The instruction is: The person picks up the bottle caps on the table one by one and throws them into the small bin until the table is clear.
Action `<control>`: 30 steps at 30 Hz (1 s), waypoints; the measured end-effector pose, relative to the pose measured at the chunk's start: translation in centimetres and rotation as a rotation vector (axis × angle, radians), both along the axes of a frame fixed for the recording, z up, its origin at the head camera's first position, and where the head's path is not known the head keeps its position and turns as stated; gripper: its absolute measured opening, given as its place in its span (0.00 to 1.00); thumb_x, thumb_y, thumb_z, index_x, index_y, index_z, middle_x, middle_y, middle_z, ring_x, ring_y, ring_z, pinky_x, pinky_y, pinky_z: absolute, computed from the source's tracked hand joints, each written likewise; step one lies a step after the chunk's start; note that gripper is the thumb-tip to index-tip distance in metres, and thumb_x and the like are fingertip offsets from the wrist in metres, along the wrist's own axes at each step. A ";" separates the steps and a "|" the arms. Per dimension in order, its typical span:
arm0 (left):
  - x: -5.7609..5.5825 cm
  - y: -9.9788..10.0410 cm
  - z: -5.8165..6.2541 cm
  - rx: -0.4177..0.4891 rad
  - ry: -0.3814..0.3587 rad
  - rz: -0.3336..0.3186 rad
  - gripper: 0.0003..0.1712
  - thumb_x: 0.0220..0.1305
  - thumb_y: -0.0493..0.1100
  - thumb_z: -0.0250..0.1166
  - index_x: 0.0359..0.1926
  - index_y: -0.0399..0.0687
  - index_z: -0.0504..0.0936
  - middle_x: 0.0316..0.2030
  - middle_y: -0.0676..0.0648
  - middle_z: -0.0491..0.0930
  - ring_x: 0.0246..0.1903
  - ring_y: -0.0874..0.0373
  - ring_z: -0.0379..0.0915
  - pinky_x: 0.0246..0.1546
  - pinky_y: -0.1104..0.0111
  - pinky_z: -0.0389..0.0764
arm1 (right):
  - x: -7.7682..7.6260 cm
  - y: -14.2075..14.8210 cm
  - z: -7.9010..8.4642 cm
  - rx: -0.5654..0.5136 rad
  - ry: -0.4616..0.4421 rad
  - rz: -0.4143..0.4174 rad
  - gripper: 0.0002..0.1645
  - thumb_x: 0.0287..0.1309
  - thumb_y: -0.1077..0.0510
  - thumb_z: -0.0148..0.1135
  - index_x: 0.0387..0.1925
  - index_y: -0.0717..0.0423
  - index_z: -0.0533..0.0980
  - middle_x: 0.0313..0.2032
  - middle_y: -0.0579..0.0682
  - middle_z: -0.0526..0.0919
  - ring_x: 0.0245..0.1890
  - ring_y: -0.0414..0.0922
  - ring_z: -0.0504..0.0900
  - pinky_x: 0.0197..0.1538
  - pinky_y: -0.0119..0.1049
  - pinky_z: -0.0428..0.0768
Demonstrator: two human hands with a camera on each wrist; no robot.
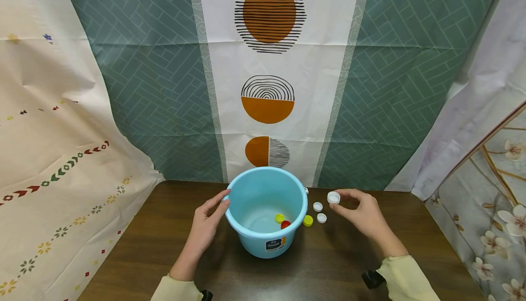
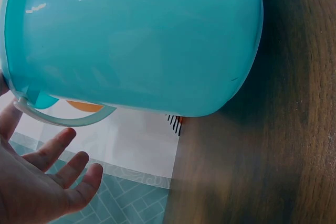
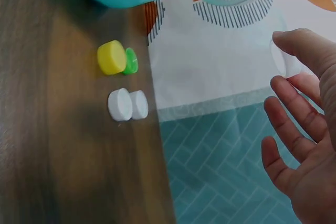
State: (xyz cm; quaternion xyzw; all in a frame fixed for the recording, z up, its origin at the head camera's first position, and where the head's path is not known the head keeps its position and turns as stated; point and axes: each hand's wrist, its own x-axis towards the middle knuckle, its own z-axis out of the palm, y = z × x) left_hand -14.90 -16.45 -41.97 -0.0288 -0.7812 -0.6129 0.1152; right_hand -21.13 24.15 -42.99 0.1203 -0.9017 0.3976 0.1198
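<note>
A light blue bucket [image 1: 249, 241] stands on the table, with a yellow cap [image 1: 279, 218] and a red cap [image 1: 285, 224] inside. My left hand [image 1: 204, 228] holds its left rim between thumb and forefinger; the other fingers are spread apart in the left wrist view. To the right of the bucket, my right hand [image 1: 363, 214] pinches a white bottle cap [image 1: 334, 198] above the table. Two white caps [image 1: 322, 218] and a yellow cap [image 1: 308, 220] lie between that hand and the bucket. Beside the yellow one, the right wrist view shows a green cap [image 3: 131, 60].
The dark wooden table [image 1: 172, 219] ends at the back against a hanging cloth [image 1: 164, 86] in green and white. A pale patterned cloth [image 1: 61, 132] hangs at the left, a flowered one [image 1: 485, 228] at the right. The bucket's handle [image 2: 68, 120] hangs at the rim.
</note>
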 end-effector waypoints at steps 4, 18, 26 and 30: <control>-0.8 -0.4 -1.4 -0.017 0.017 0.003 0.22 0.63 0.56 0.59 0.58 0.63 0.76 0.60 0.54 0.73 0.62 0.56 0.67 0.58 0.53 0.70 | -0.4 -0.7 0.5 -0.025 0.000 0.007 0.26 0.44 0.37 0.69 0.46 0.37 0.79 0.42 0.39 0.82 0.44 0.40 0.77 0.46 0.39 0.76; -0.7 -0.4 -1.2 0.001 0.003 0.001 0.22 0.63 0.54 0.61 0.57 0.60 0.77 0.59 0.54 0.74 0.61 0.56 0.66 0.59 0.51 0.69 | -1.3 -3.9 2.7 -0.108 0.032 0.082 0.25 0.45 0.37 0.69 0.47 0.36 0.78 0.43 0.38 0.82 0.44 0.39 0.78 0.46 0.40 0.77; -0.9 -0.5 -1.7 -0.013 0.004 0.008 0.22 0.63 0.56 0.60 0.57 0.63 0.76 0.59 0.56 0.74 0.62 0.57 0.66 0.59 0.52 0.69 | -1.7 -5.9 3.7 -0.131 0.033 0.127 0.26 0.46 0.37 0.68 0.48 0.36 0.78 0.44 0.38 0.81 0.48 0.43 0.78 0.51 0.45 0.76; -1.1 -0.5 -2.1 -0.008 0.016 0.022 0.21 0.62 0.57 0.60 0.56 0.67 0.77 0.58 0.59 0.74 0.60 0.61 0.67 0.58 0.53 0.70 | -1.9 -7.1 4.0 -0.140 0.027 0.139 0.26 0.46 0.37 0.68 0.48 0.37 0.78 0.43 0.39 0.81 0.47 0.44 0.77 0.51 0.45 0.74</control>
